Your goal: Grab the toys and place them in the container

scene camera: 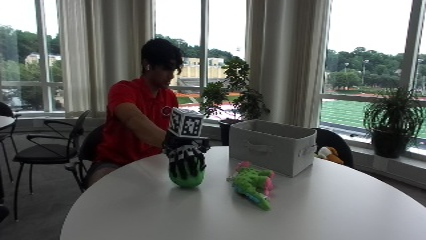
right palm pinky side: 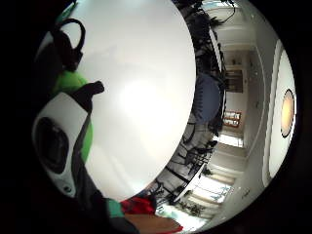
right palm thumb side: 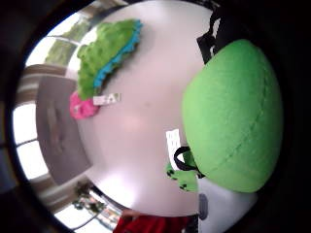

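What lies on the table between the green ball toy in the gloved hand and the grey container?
In the outside view, a green plush crocodile with pink and blue trim lies between the green ball toy, gripped by the right hand, and the container.

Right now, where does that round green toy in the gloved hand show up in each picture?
Outside view: round green toy under the gloved right hand, on the white table.
Thumb side palm view: toy fills one side.
Little finger side palm view: a green sliver.
Shared landmark: the table.
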`<state>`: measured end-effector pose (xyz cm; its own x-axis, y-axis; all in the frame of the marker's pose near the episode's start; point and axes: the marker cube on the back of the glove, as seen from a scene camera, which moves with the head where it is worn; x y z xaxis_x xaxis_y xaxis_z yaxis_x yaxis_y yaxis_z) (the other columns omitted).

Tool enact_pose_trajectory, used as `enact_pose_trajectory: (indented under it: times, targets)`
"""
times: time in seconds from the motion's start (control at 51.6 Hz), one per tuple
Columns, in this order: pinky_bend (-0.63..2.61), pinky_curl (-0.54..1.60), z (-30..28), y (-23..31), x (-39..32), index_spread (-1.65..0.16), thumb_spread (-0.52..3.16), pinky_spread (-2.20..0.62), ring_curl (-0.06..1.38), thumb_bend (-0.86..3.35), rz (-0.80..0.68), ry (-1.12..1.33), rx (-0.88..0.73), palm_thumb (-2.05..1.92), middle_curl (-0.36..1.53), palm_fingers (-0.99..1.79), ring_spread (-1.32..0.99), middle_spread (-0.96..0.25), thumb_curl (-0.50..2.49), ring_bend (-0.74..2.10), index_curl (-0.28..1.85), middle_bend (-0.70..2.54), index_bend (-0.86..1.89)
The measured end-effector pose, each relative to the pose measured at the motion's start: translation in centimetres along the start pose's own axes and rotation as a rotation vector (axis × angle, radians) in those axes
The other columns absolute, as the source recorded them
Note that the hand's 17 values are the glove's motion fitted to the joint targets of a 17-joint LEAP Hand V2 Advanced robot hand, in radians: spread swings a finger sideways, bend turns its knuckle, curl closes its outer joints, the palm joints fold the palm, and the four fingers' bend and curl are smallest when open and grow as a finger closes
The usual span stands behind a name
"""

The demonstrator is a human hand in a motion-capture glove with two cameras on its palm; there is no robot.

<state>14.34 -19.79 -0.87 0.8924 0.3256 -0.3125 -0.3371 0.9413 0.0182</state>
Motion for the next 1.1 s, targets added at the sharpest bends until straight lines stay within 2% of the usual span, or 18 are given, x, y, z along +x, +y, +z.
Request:
enact_pose_trajectory:
  times: [0.155, 0.446, 0.794, 1.027, 1.104]
  targets:
    - [1.08, 0.30, -2.2, 0.6, 0.6, -0.40, 1.00, -0.36, 0.44, 0.13, -0.002, -0.025, 0.029, 0.62, 0.36, 0.86, -0.43, -0.31, 0.63, 0.84, 0.33, 0.38, 0.19]
    - [1.02, 0.31, -11.3, 2.0, 1.6, -0.42, 0.80, -0.38, 0.43, 0.07, 0.026, -0.068, 0.123, 0.65, 0.41, 0.90, -0.47, -0.37, 0.74, 0.81, 0.40, 0.36, 0.19]
    - [1.07, 0.34, -22.1, 2.3, -5.3, -0.45, 0.74, -0.39, 0.45, 0.00, -0.077, -0.014, 0.281, 0.64, 0.47, 0.85, -0.48, -0.39, 0.82, 0.83, 0.42, 0.32, 0.12]
    - [1.11, 0.36, -23.2, 3.2, -6.6, -0.46, 0.74, -0.39, 0.46, -0.01, -0.081, -0.008, 0.276, 0.64, 0.51, 0.82, -0.47, -0.40, 0.87, 0.85, 0.42, 0.31, 0.13]
    - [1.12, 0.36, -26.4, 3.7, -10.8, -0.46, 0.74, -0.39, 0.46, -0.01, -0.134, -0.027, 0.299, 0.64, 0.53, 0.81, -0.47, -0.40, 0.88, 0.85, 0.41, 0.31, 0.13]
